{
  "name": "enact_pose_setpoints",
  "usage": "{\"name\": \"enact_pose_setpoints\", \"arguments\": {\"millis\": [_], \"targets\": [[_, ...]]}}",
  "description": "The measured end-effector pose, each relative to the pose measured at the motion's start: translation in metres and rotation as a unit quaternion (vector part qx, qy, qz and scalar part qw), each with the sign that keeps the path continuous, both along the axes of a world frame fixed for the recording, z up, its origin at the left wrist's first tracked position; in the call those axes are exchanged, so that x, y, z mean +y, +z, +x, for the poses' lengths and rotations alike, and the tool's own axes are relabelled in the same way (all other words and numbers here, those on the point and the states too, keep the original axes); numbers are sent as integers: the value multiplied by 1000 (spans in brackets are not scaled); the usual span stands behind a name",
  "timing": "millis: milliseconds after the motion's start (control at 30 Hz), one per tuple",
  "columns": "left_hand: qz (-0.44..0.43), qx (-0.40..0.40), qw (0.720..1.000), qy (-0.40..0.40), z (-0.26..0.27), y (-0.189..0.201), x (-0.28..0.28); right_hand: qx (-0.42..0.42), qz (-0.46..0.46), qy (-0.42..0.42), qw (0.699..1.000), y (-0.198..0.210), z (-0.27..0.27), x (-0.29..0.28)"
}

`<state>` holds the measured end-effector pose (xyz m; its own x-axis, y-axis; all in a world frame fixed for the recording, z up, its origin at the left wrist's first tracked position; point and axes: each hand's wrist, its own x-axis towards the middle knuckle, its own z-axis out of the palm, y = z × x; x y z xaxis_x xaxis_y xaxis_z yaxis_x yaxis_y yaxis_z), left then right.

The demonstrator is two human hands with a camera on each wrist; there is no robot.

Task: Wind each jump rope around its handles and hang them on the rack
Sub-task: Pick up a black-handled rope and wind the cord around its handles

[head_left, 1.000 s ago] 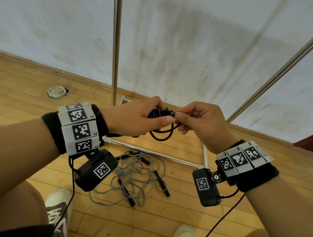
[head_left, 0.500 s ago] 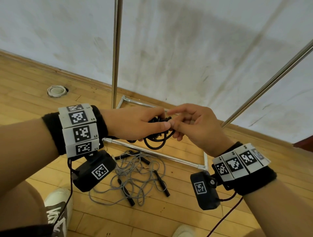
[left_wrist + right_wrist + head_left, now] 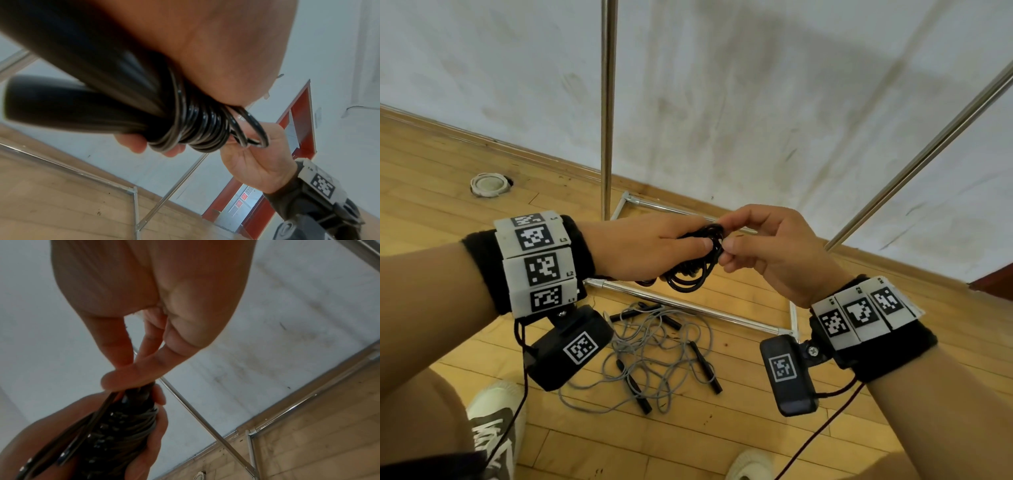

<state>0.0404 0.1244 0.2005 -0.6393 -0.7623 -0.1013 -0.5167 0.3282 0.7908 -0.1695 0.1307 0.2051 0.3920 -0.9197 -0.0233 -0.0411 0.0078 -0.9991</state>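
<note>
My left hand [image 3: 697, 251] grips a black jump rope [image 3: 697, 274] by its two handles [image 3: 61, 100], held side by side at chest height. Glossy black cord is coiled around the handles [image 3: 197, 129], and a few loops hang below the fist. My right hand [image 3: 726, 236] meets it from the right and pinches the cord's loose loop [image 3: 254, 134] at the top of the coil between thumb and fingers [image 3: 127, 379]. Several grey jump ropes with black handles [image 3: 654, 349] lie tangled on the floor below. The rack's chrome upright [image 3: 607, 102] rises behind my hands.
The rack's base bars [image 3: 688, 305] lie on the wooden floor against a white wall, and a second chrome pole [image 3: 914, 157] slants up to the right. A round white floor fitting [image 3: 489, 184] sits at the left. My shoes [image 3: 493, 428] are at the bottom edge.
My right hand has moved in against the left hand and shifted its pinch up to the top of the coil. The single hanging loop has become a few shorter loops.
</note>
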Motion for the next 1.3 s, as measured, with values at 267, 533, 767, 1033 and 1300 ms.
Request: {"name": "enact_pose_setpoints", "arguments": {"millis": [267,533,767,1033,1300], "targets": [[-2,7,1000,-10,1,-1,4,17,-49,5,999,-9,-5,0],[-98,-50,994,-5,-1,-3,4,108,-119,-70,984,-13,7,1],[-261,-145,954,-20,-4,-4,7,153,-62,-62,984,-3,5,-2],[-162,-114,980,-31,1,-8,-4,209,-63,-59,974,-2,6,-3],[-28,35,999,16,5,-7,-12,116,-60,-115,985,6,7,-4]]}}
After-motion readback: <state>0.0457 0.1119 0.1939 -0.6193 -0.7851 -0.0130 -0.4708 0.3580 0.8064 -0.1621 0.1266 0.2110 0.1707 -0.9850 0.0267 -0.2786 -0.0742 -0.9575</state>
